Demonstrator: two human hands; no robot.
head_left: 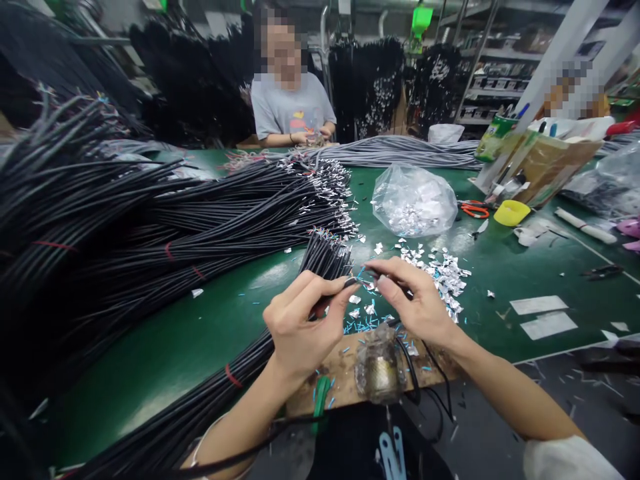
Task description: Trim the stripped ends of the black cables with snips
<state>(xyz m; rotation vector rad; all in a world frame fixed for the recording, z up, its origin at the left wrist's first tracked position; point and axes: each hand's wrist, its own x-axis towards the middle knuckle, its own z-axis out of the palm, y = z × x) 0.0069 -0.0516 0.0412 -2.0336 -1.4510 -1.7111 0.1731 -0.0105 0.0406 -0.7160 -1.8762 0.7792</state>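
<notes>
Black cable [350, 283] is pinched in the left hand [306, 320]; right hand [423, 300] (grip: can't tell) at its wires [359, 275].

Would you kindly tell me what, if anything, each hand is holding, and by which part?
The left hand pinches a black cable near its wire-bearing end; whether the right hand grips the thin wires cannot be told.
</notes>
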